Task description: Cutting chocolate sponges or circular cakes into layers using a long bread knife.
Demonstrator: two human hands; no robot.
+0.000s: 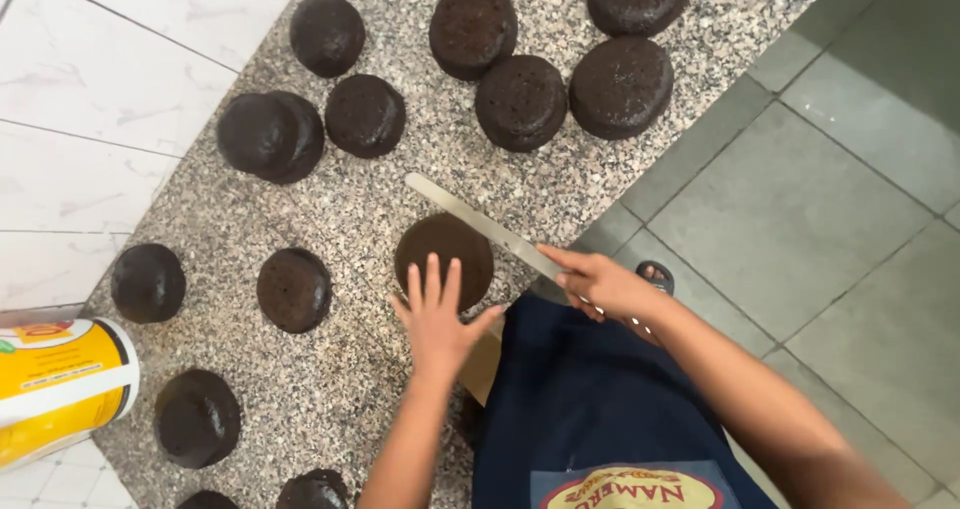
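Cake (440,241) under left hand (437,319); right hand (600,281) grips knife (480,224).

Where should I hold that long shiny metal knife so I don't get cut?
Probably by its handle end, nearest the counter's edge, where the right hand grips it now. The long flat silver metal knife reaches away over the round dark chocolate cake, so come from the handle side, fingers behind the blade. The left hand lies flat on the cake.
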